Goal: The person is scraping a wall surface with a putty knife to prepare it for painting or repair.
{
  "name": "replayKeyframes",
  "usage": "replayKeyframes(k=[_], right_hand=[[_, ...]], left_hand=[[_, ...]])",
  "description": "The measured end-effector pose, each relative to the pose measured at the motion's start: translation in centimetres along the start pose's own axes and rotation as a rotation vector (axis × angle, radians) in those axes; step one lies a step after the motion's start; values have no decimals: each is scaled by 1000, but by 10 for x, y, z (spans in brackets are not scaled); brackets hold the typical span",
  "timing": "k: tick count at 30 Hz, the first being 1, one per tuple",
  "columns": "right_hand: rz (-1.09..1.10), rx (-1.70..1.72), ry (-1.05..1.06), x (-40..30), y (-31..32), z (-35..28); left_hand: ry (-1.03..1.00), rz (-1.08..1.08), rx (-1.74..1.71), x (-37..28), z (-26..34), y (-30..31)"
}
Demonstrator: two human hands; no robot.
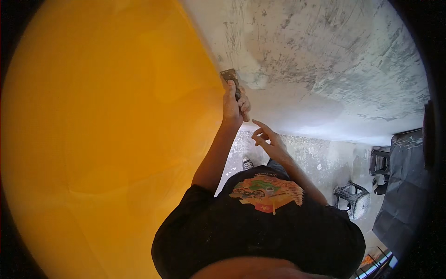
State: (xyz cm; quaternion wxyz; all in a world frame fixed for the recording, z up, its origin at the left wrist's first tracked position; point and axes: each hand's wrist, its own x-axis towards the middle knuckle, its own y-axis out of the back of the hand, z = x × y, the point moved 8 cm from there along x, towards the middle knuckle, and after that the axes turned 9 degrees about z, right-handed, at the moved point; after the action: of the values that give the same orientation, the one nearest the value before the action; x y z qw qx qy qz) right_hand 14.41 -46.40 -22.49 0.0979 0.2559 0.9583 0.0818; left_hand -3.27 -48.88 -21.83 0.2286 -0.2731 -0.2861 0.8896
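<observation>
My left hand (pixel 234 103) grips a scraper or putty knife (pixel 229 75) with a dirty, dark blade, its thumb along the tool. The blade lies at the edge where the grey-white plastered wall (pixel 296 62) meets a yellow-orange surface (pixel 122 104). Whether the blade touches the wall, I cannot tell. Below and to the right, my right hand (pixel 270 139) is raised with its index finger extended towards the tool's handle end, the other fingers loosely bent, holding nothing.
Low on the right, a spattered plastic stool (pixel 353 200) stands on the stained floor (pixel 313 157). Another dark stool (pixel 379 162) is beside a grey sheet-like cover (pixel 400 188). One sneaker (pixel 247 163) shows beneath my body.
</observation>
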Motion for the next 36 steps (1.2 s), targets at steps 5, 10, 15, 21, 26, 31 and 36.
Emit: replayKeyframes(k=[5,10,15,21,26,31,36], right_hand=[[-31,-52,79,-5,3,5],[-4,-43,-62,-7,17,31],[-17,-15,-65,-3,11,28],[25,77,-51,-2,24,32],[26,106,-43,-2,28,37],[55,118,-70,-14,32,42],[60,111,-60,-21,30,39]], left_hand=[[-778,134,722,16,67,24],[-302,82,508,9,25,15],[-242,34,415,4,7,16],[-184,30,409,2,7,4],[-141,121,320,-7,8,-14],[-159,65,401,-14,2,-11],[-282,145,445,-17,23,-15]])
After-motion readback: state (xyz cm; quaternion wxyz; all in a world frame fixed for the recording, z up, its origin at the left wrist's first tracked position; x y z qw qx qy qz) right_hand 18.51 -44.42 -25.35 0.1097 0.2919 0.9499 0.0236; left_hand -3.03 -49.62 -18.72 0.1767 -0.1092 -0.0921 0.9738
